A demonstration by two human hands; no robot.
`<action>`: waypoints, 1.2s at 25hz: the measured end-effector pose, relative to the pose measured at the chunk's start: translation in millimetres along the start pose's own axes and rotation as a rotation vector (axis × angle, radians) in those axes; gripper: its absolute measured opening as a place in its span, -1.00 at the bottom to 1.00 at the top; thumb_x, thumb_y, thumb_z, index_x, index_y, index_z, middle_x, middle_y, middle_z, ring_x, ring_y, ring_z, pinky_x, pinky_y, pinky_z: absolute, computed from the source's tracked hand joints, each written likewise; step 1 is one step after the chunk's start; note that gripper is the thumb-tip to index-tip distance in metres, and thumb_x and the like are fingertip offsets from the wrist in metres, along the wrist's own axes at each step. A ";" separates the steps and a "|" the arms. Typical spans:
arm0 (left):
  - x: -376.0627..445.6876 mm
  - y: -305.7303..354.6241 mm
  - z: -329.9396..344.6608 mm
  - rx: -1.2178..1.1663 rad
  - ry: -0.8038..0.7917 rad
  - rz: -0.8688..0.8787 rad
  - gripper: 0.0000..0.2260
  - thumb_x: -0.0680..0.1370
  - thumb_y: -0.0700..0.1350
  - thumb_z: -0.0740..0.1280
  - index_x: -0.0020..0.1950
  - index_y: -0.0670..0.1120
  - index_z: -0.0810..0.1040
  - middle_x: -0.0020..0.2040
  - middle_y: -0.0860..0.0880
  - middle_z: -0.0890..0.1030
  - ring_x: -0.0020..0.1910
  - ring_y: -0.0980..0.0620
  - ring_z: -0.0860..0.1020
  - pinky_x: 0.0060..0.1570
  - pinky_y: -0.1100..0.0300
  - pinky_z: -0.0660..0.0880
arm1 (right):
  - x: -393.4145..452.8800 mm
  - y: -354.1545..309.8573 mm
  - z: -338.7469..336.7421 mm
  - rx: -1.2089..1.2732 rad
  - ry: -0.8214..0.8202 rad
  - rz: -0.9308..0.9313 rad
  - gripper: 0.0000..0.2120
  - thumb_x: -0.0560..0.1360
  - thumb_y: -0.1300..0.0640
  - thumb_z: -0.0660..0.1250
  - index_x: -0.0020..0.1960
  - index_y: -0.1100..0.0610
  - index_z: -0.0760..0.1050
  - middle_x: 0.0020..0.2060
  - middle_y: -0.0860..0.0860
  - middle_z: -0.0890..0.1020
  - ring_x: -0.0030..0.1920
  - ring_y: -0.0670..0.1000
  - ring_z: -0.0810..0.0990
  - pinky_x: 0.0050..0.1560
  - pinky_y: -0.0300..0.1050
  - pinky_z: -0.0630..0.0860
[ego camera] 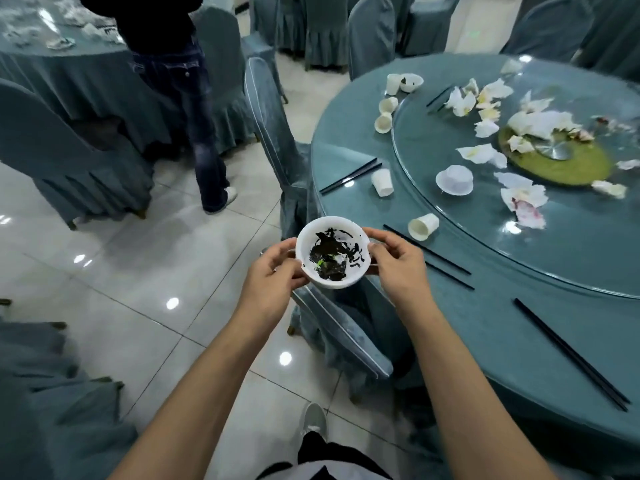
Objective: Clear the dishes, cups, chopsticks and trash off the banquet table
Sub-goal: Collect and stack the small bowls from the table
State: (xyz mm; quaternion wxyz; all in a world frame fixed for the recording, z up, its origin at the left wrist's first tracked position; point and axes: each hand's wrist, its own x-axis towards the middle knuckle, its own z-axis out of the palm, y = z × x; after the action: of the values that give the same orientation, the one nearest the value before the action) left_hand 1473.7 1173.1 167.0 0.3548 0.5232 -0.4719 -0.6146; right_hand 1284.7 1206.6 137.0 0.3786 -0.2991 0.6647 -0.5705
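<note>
White bowl w/ dark food bits, left hand & right hand each holding a side, grip snug on rim, beside round counter, cups tipped over, black chopsticks nearby

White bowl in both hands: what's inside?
The white bowl holds dark leftover scraps with a small green bit and smears up its wall. What the bowl's floor looks like beneath the scraps is hidden.

White plastic bowl between both hands, left of round teal-clothed table; black chopsticks, white paper cups on table.
</note>
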 end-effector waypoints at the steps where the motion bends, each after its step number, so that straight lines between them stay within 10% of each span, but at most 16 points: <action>1: 12.9 3.2 1.9 0.010 -0.016 -0.004 -0.65 0.62 -0.35 0.21 0.38 -0.15 0.52 0.18 -0.14 0.65 0.02 -0.09 0.69 0.01 0.15 0.64 | 10.0 -1.7 2.3 0.005 0.014 0.005 -0.71 0.60 0.32 0.28 0.03 -0.01 0.69 -0.20 -0.04 0.75 -0.16 -0.03 0.69 0.03 0.07 0.67; 11: 113.6 24.7 32.3 0.052 -0.143 -0.057 -0.68 0.62 -0.37 0.20 0.32 -0.17 0.55 0.16 -0.17 0.65 0.05 -0.14 0.66 0.16 -0.04 0.61 | 82.9 -4.9 3.7 0.063 0.152 0.050 -0.72 0.61 0.38 0.24 0.11 0.12 0.65 -0.28 -0.13 0.73 -0.25 -0.14 0.68 -0.20 -0.20 0.66; 30: 322.6 46.4 45.1 0.294 -0.604 -0.135 -0.72 0.62 -0.35 0.20 0.18 -0.08 0.60 -0.18 -0.04 0.64 -0.40 0.23 0.60 -0.39 0.37 0.51 | 183.8 27.1 68.9 0.129 0.586 0.186 -0.68 0.58 0.40 0.28 0.01 -0.01 0.63 -0.29 -0.08 0.73 -0.26 -0.13 0.69 -0.26 -0.22 0.63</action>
State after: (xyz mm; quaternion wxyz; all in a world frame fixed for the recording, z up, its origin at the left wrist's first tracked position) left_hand 1362.2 868.4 112.0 0.0783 0.3931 -0.6035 -0.6893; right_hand 1245.6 1022.0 76.3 0.2394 -0.0352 0.7325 -0.6363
